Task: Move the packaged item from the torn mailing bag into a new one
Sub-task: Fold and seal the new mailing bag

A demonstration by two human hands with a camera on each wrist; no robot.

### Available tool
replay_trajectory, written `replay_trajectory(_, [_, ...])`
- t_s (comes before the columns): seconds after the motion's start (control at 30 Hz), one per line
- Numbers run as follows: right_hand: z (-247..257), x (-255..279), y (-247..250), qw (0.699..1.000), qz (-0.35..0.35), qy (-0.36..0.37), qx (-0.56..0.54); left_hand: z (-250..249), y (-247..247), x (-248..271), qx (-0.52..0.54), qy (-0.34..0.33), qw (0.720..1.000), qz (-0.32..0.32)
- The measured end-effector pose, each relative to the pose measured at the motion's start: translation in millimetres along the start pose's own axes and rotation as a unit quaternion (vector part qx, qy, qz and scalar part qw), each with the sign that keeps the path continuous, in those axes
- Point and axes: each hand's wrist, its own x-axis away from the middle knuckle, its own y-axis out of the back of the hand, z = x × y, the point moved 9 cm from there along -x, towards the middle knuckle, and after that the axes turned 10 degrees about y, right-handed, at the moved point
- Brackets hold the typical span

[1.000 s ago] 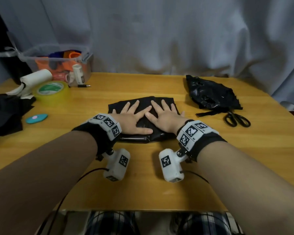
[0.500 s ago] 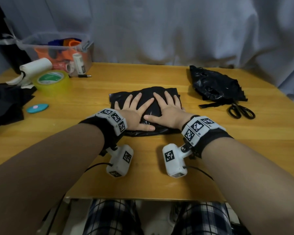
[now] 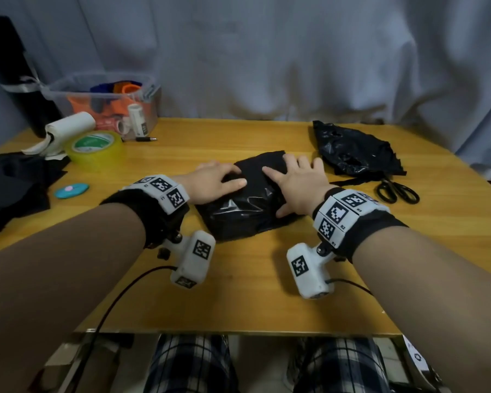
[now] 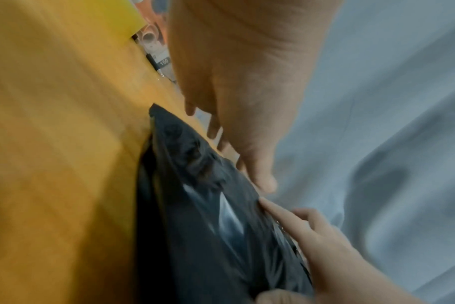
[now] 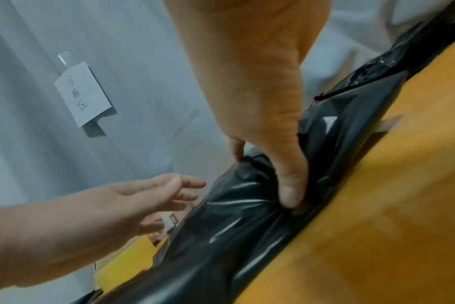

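A filled black mailing bag [image 3: 247, 208] lies askew in the middle of the wooden table [image 3: 238, 293]. My left hand [image 3: 216, 184] rests with straight fingers on its left far part; in the left wrist view those fingers [image 4: 260, 174] reach just over the bag [image 4: 208, 226]. My right hand [image 3: 298, 182] lies spread over the bag's right part, index finger pointing left and thumb [image 5: 288, 189] pressing into the bag's [image 5: 234, 236] near edge. The torn, crumpled black bag [image 3: 352, 148] lies apart at the back right.
Black scissors [image 3: 397, 191] lie right of the hands, beside the torn bag. At the left stand a yellow tape roll [image 3: 95, 148], a white roll [image 3: 68, 127], a clear bin of supplies [image 3: 105, 103], a small teal object [image 3: 71, 190] and black fabric [image 3: 14, 188].
The bag has turned askew under my hands. The hands, side by side in the middle before, have spread apart to its left and right parts.
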Motion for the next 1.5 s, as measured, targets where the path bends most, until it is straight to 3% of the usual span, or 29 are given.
replay_trajectory(0.07, [-5, 1, 10, 0.999, -0.048, -0.011, -0.017, 14, 6, -6, 0.002, 0.043, 0.999, -0.013])
replay_trajectory(0.13, [-13, 1, 7, 0.985, -0.078, -0.043, -0.144, 22, -1, -8, 0.016, 0.066, 0.997, 0.036])
replay_trajectory(0.23, [-20, -4, -12, 0.939, -0.054, -0.084, -0.329, 14, -2, -11, 0.049, 0.047, 0.997, 0.038])
replay_trajectory(0.3, [-23, -8, -15, 0.915, -0.047, -0.090, -0.392, 2, 2, -11, 0.077, 0.026, 0.997, 0.005])
replay_trajectory(0.33, [-22, -11, -16, 0.908, -0.038, -0.085, -0.408, -1, -2, -11, 0.103, 0.029, 0.994, 0.018])
replay_trajectory(0.4, [-15, -16, -22, 0.911, 0.011, -0.062, -0.408, -14, -25, -5, 0.143, 0.024, 0.983, 0.116])
replay_trajectory(0.47, [-9, -21, -33, 0.941, 0.071, -0.047, -0.327, -34, -47, 9, 0.131, -0.009, 0.967, 0.217])
replay_trajectory(0.5, [-8, -23, -37, 0.952, 0.086, -0.045, -0.292, -43, -50, 14, 0.117, -0.029, 0.965, 0.232])
replay_trajectory(0.57, [-4, -24, -39, 0.949, 0.089, -0.022, -0.301, -54, -37, 13, 0.120, -0.044, 0.974, 0.189])
replay_trajectory(0.63, [2, -20, -37, 0.934, 0.078, 0.025, -0.347, -52, -3, 2, 0.133, -0.051, 0.988, 0.059])
replay_trajectory(0.7, [5, -14, -36, 0.914, 0.071, 0.062, -0.394, -41, 32, -8, 0.068, -0.058, 0.991, -0.096])
replay_trajectory(0.73, [5, -11, -37, 0.903, 0.070, 0.073, -0.418, -34, 38, -13, 0.023, -0.052, 0.990, -0.131])
replay_trajectory(0.83, [6, -5, -40, 0.880, 0.082, 0.089, -0.459, -13, 16, -27, -0.066, -0.020, 0.997, -0.042])
replay_trajectory(0.93, [3, -8, -42, 0.886, 0.087, 0.075, -0.449, -6, -10, -27, -0.045, -0.006, 0.998, 0.046])
replay_trajectory(1.03, [-8, -11, -50, 0.924, 0.100, 0.031, -0.367, -8, -17, -27, -0.083, 0.022, 0.995, 0.043])
replay_trajectory(1.17, [-35, -4, -66, 0.935, 0.122, -0.062, -0.327, -6, -20, -19, -0.071, 0.069, 0.993, 0.071])
replay_trajectory(1.37, [-41, 5, -65, 0.936, 0.132, -0.045, -0.323, -1, -25, 3, -0.062, 0.075, 0.990, 0.100])
replay_trajectory(1.43, [-42, 6, -52, 0.944, 0.077, -0.034, -0.319, -1, -18, 6, -0.134, 0.065, 0.984, 0.102])
replay_trajectory(1.5, [-33, 10, -37, 0.933, 0.015, 0.008, -0.359, -3, -11, 9, -0.180, 0.039, 0.980, 0.081])
